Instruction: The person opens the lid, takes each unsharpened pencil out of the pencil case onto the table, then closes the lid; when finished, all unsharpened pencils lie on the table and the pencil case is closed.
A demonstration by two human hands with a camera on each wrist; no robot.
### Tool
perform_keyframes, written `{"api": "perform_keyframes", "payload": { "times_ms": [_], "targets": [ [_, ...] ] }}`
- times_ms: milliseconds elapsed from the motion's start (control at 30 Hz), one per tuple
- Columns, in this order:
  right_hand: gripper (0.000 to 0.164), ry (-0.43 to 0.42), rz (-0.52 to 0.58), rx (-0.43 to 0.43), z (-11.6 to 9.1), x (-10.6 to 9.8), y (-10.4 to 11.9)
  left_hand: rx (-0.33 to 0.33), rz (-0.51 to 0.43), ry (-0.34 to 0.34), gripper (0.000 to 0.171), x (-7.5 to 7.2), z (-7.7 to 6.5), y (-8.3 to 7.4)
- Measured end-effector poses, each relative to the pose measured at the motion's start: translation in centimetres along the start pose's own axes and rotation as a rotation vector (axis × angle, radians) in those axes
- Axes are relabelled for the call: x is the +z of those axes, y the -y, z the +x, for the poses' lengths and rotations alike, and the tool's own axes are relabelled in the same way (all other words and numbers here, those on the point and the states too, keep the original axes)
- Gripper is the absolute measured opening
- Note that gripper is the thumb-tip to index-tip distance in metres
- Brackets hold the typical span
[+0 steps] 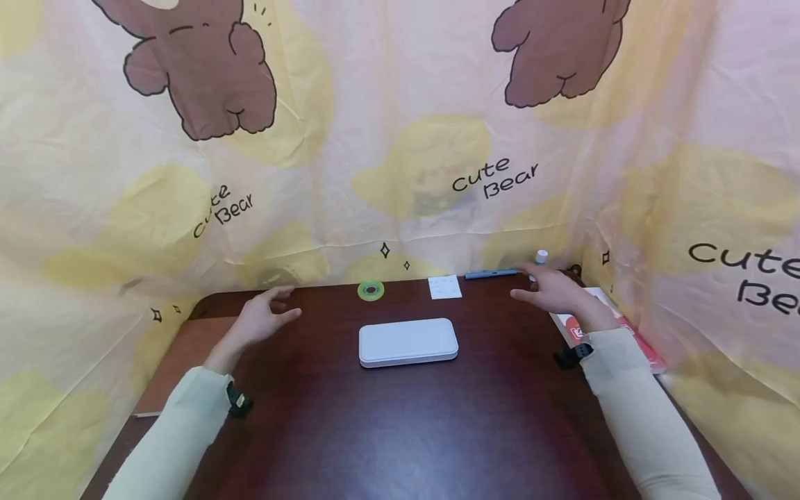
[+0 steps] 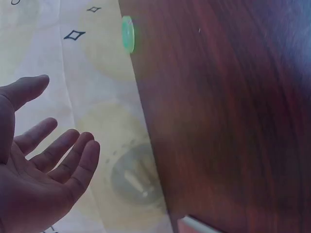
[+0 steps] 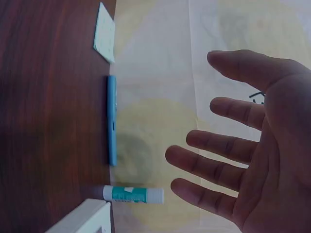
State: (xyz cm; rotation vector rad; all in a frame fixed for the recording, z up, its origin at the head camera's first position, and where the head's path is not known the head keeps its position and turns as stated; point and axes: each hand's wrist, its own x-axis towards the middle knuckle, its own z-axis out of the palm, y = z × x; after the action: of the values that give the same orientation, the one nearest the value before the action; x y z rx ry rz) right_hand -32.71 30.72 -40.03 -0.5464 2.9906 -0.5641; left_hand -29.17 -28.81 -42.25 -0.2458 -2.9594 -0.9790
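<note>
My left hand (image 1: 262, 318) hovers over the left back of the table, its fingers loosely spread and holding nothing. In the left wrist view its palm shows bare, with a green tape roll (image 2: 128, 34) beyond. On the opposite side, my right hand (image 1: 550, 290) is raised with relaxed fingers, also holding nothing. Nearest to it are a slim blue pen-like stick (image 3: 112, 120) and an upright glue stick (image 3: 133, 194) with a white cap. Between the hands lies a closed white case (image 1: 408, 342) with rounded corners.
A small white paper square (image 1: 445, 287) lies at the back edge, right of the tape roll. A brown notebook (image 1: 187, 347) lies along the left side, and a red-and-white book (image 1: 640, 344) on the right. A printed cloth curtain (image 1: 350, 173) surrounds the dark wooden table (image 1: 400, 430).
</note>
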Motion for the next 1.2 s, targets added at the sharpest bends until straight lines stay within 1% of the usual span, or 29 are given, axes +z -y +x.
{"api": "perform_keyframes", "payload": {
  "times_ms": [100,267,333,467,600,700,800,967,1200],
  "targets": [
    [0.074,0.012,0.034,0.001,0.1,0.4,0.4,-0.01,-0.061,-0.005,0.07,0.7,-0.2,-0.1],
    [0.068,0.012,0.088,-0.008,0.1,0.9,1.5,-0.028,-0.129,-0.031,0.068,2.1,-0.5,-0.6],
    [0.064,0.013,0.108,-0.008,0.1,1.1,2.0,-0.029,-0.158,-0.026,0.069,2.6,-0.6,-0.8],
    [0.061,0.017,0.132,-0.026,0.4,1.8,2.8,-0.011,-0.216,-0.008,0.071,3.7,-0.8,-1.2],
    [0.062,0.031,0.148,-0.034,0.7,2.5,3.3,0.012,-0.245,-0.002,0.071,4.9,-0.7,-1.4],
    [0.06,0.036,0.156,-0.024,1.0,3.1,3.6,0.018,-0.269,0.004,0.069,5.6,-0.6,-1.6],
    [0.056,0.033,0.161,-0.024,1.2,3.6,3.9,0.013,-0.288,0.016,0.067,6.3,-0.5,-1.7],
    [0.053,0.045,0.201,-0.012,1.4,4.3,4.4,-0.01,-0.317,0.034,0.065,7.2,-0.5,-1.7],
    [0.051,0.081,0.23,-0.023,2.1,6.1,4.9,0.004,-0.337,0.059,0.069,8.8,-0.7,-1.9]
  ]
}}
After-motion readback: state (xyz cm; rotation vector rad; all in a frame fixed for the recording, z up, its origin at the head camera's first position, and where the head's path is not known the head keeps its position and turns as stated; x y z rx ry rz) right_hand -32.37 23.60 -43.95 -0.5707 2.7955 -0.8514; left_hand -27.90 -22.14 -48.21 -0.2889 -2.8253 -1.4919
